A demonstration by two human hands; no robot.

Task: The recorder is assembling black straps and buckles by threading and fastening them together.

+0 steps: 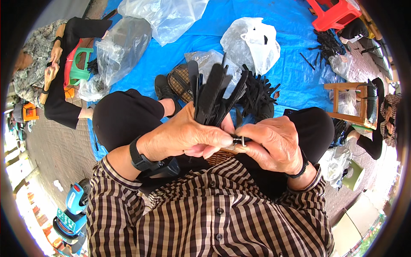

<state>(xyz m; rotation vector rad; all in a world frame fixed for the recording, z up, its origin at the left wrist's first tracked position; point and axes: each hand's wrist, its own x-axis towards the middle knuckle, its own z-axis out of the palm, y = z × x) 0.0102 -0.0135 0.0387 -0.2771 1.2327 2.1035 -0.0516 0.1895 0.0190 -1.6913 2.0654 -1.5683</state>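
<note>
My left hand (180,128) is closed around a bundle of flat black fabric straps (209,100) that fan upward above my lap. Its thumb and fingertips also meet at the end of a short black strap piece. Close beside them, my right hand (276,141) pinches a small pale ring or buckle (243,140) at that piece. The fingers partly cover the piece, so I cannot tell whether it is threaded through. Just beyond my hands lies a loose heap of similar black straps (261,92). Under my hands, a brown woven basket (220,156) shows in part.
A blue tarp (295,73) spreads ahead, with clear plastic bags (124,49) and a white plastic bag (261,43) on it. A brown patterned bag (180,81) lies by my foot. A wooden stool (351,103) stands right; another person's hands (53,64) work at left.
</note>
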